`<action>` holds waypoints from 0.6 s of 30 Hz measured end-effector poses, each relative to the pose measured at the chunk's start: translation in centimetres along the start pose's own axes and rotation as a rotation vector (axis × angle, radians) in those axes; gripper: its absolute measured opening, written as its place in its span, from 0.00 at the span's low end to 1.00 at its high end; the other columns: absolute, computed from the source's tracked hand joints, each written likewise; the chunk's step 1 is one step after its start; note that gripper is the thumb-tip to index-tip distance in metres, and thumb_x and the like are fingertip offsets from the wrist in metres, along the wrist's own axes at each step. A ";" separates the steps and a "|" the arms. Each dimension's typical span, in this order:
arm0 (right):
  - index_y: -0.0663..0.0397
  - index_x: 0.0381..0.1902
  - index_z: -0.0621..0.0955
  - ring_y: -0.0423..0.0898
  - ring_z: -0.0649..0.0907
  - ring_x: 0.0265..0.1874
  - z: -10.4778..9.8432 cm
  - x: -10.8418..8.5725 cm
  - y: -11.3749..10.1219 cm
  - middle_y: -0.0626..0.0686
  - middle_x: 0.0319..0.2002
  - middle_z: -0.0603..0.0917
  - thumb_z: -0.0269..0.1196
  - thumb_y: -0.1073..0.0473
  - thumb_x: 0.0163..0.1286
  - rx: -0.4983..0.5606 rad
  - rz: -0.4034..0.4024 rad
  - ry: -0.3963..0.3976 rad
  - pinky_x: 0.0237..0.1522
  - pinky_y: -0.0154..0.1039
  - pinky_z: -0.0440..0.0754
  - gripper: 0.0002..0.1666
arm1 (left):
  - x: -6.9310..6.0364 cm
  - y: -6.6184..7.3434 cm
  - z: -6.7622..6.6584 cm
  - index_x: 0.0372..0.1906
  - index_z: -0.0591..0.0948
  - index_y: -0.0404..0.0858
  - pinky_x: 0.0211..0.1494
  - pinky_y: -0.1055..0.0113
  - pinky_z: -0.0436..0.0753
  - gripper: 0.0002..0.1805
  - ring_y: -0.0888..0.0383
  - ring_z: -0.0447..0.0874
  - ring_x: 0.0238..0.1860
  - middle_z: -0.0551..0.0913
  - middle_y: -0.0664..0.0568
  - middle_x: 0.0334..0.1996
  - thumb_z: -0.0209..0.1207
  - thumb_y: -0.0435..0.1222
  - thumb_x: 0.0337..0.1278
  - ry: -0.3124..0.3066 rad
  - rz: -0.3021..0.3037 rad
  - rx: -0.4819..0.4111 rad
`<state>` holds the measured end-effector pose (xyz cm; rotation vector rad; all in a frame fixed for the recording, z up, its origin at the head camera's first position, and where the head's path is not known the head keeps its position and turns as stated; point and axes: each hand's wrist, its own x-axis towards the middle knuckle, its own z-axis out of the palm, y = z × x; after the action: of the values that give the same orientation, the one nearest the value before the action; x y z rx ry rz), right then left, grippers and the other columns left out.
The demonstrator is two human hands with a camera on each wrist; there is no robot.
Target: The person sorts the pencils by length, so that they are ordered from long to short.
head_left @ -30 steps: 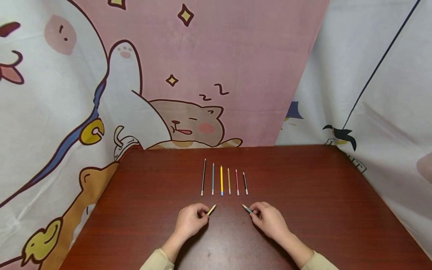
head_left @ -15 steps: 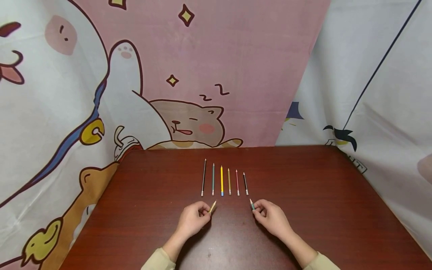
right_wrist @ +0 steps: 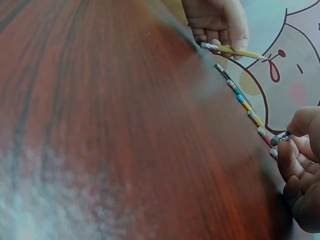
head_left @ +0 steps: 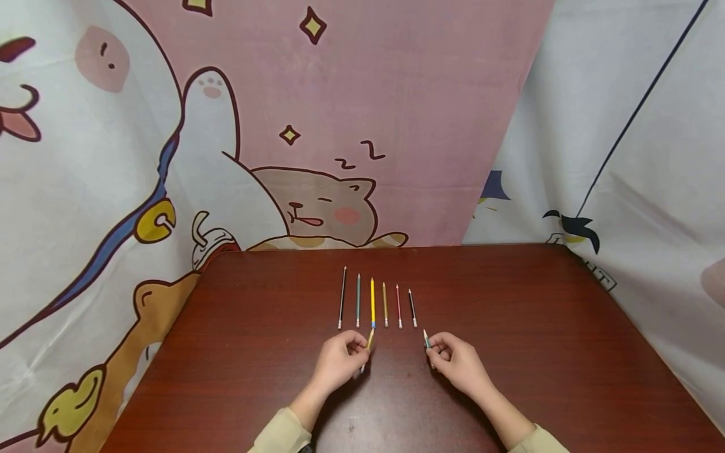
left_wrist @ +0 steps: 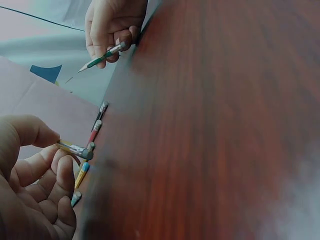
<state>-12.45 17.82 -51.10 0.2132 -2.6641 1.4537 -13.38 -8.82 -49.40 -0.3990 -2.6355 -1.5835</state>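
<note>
My left hand (head_left: 338, 362) pinches a short yellow pencil (head_left: 370, 340) between thumb and fingertips, its sharpened tip pointing away near the row. My right hand (head_left: 460, 362) holds a short green pencil (head_left: 427, 340) the same way, off the row's right end. In the left wrist view that green pencil (left_wrist: 100, 60) shows its point and eraser end. Lined up ahead, tips away, lie a long black pencil (head_left: 342, 299), a teal one (head_left: 358, 301), a bright yellow one (head_left: 372, 302), a gold one (head_left: 385, 305), a red one (head_left: 399, 307) and a short black one (head_left: 412, 308).
The pencils lie on a dark reddish-brown wooden table (head_left: 510, 302). Behind it and along the sides hangs cloth printed with cartoon animals (head_left: 340, 201). The table's far edge runs just beyond the pencil row.
The left hand has moved right and slightly forward with the yellow pencil, towards the bright yellow one. The right hand has shifted a little right and turned the green pencil to point more forward.
</note>
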 end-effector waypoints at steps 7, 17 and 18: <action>0.52 0.34 0.81 0.35 0.76 0.19 -0.2 -0.1 -0.2 0.44 0.25 0.79 0.68 0.68 0.62 0.021 0.012 0.022 0.25 0.31 0.74 0.07 | 0.7 0.3 0.9 0.30 0.82 0.38 0.35 0.69 0.78 0.02 0.64 0.79 0.28 0.82 0.58 0.26 0.65 0.30 0.49 0.009 0.036 0.040; 0.54 0.35 0.81 0.35 0.77 0.19 -0.6 0.0 0.3 0.43 0.24 0.79 0.68 0.68 0.61 0.008 -0.001 0.060 0.24 0.32 0.76 0.07 | 1.5 1.2 2.6 0.30 0.83 0.38 0.34 0.70 0.77 0.03 0.66 0.78 0.27 0.83 0.57 0.25 0.66 0.31 0.49 0.028 0.019 -0.011; 0.54 0.36 0.81 0.35 0.77 0.19 -0.7 0.1 0.3 0.43 0.24 0.79 0.68 0.68 0.61 0.008 -0.001 0.061 0.24 0.32 0.75 0.07 | 1.5 1.3 2.8 0.30 0.83 0.38 0.33 0.70 0.77 0.03 0.66 0.78 0.26 0.83 0.58 0.25 0.66 0.31 0.49 0.033 0.016 -0.012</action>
<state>-12.58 18.57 -50.94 0.1678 -2.6107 1.4464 -14.30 -5.53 -49.34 -0.3901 -2.5936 -1.5878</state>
